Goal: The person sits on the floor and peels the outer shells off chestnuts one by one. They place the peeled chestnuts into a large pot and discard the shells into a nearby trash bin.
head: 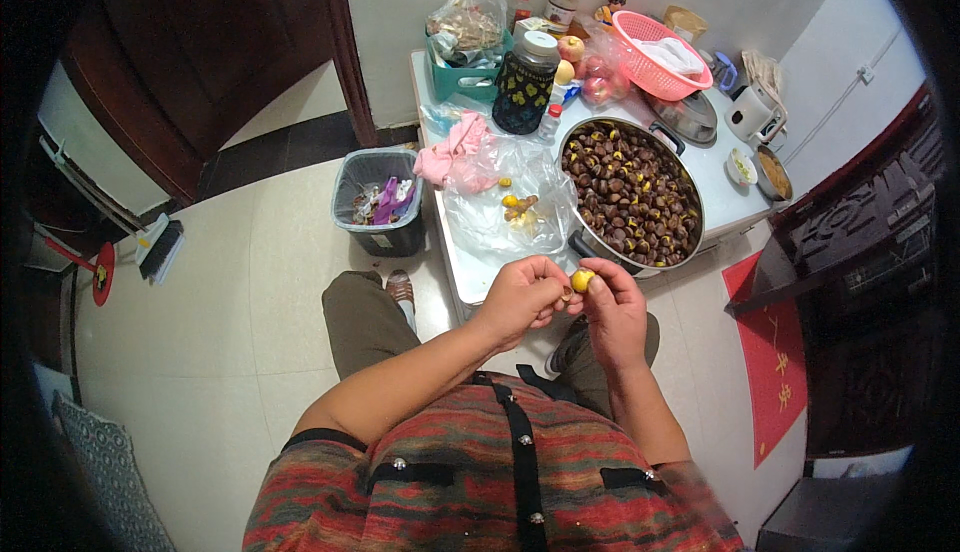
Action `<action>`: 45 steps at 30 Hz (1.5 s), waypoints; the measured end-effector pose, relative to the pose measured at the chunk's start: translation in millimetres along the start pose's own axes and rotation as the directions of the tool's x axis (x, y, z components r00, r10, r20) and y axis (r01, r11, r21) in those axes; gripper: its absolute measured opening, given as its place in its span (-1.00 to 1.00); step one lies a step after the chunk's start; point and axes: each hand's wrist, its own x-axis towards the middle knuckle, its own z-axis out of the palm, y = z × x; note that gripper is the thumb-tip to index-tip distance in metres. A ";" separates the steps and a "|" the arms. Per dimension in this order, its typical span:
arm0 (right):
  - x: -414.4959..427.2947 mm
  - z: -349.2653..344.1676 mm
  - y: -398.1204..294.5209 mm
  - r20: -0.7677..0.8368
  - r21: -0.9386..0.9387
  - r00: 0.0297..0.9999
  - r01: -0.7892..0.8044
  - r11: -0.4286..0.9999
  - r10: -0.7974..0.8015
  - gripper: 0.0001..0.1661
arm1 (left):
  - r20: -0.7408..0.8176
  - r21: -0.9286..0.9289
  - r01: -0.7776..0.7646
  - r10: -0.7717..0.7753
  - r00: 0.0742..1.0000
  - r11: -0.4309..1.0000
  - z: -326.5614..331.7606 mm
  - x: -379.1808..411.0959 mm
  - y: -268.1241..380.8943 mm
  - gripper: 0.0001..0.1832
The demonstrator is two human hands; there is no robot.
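My right hand (pixel 616 312) holds a peeled yellow chestnut (pixel 582 280) between thumb and fingers, near the table's front edge. Close beside it, my left hand (pixel 525 298) pinches a small brown piece of chestnut shell (pixel 567 293). A large steel pan (pixel 703 211) full of dark brown chestnuts (pixel 626 192), some split and showing yellow, stands beyond my right hand. Left of the pan lies a clear plastic bag (pixel 480 214), spread out, with a few peeled yellow chestnuts (pixel 510 201) and a knobbly brown piece on it.
A pink cloth (pixel 461 153) lies beside the bag. Behind stand a jar in a dark patterned sleeve (pixel 517 91), a green basket (pixel 459 81), apples (pixel 598 90) and a pink colander (pixel 660 76). A lined waste bin (pixel 375 231) stands on the floor left of the white table (pixel 471 278).
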 end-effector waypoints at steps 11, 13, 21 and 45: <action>3.5 -7.3 15.9 0.089 0.697 0.967 -0.231 0.679 0.237 -0.70 | 0.197 -0.428 0.296 -0.231 0.953 0.854 -18.6 8.8 -10.7 -0.95; 7.0 -10.6 19.0 0.133 0.769 0.966 -0.241 0.592 0.220 -0.69 | 0.257 -0.457 0.324 -0.226 0.940 0.828 -28.0 8.1 -11.6 -0.94; -0.5 -16.2 21.0 0.104 0.696 0.961 -0.255 0.671 0.258 -0.70 | -0.062 -0.467 0.161 -0.214 0.975 0.869 -102.5 13.8 -4.8 -0.84; 1.7 -2.3 9.0 0.148 0.402 0.960 -0.279 0.872 0.238 -0.72 | -0.274 0.534 -0.093 0.276 0.921 0.840 -134.3 43.3 64.5 -0.81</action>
